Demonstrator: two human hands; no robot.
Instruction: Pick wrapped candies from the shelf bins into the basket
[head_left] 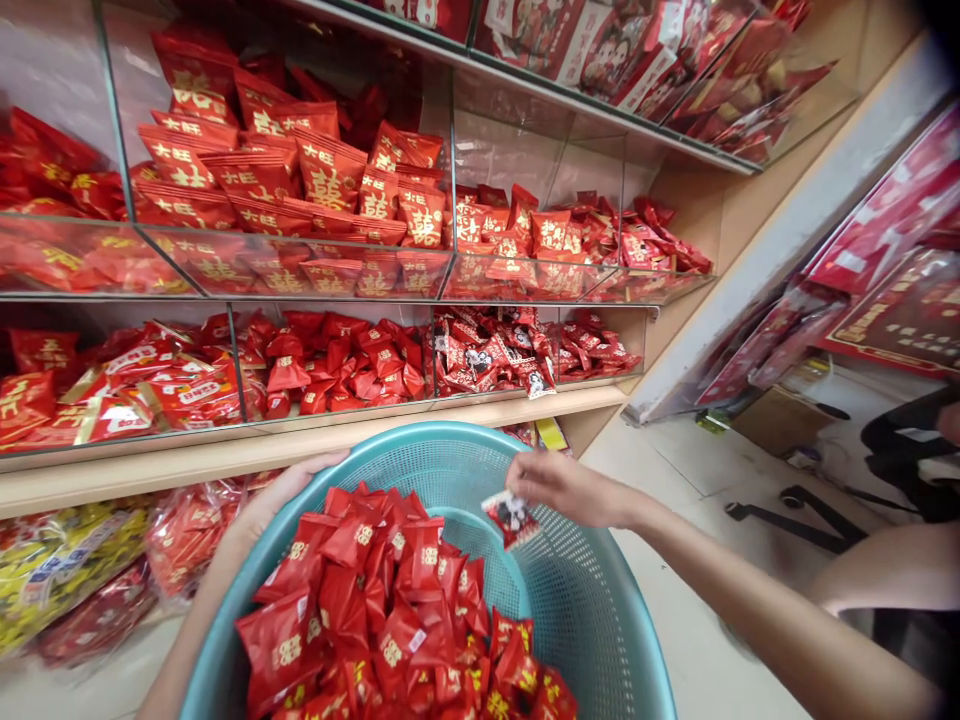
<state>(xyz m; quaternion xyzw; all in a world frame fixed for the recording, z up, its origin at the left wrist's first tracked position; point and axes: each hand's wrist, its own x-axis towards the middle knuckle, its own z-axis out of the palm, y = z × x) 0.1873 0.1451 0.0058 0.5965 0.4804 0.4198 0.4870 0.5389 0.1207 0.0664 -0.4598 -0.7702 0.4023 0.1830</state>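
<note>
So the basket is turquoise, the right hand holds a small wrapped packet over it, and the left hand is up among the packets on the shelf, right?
Not quite: the left hand isn't up there. The head view shows it low, at the outer side of the turquoise basket's rim. The right hand does hold a small wrapped packet over the basket.

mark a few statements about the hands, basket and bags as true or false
1. The right hand holds a small packet over the basket. True.
2. The basket is bright orange. False: it is blue-green.
3. The left hand is at the basket's rim. True.
4. Nothing lies in the basket. False: many red packets lie in it.
5. The large yellow bag is left of the basket in the picture. True.
</note>
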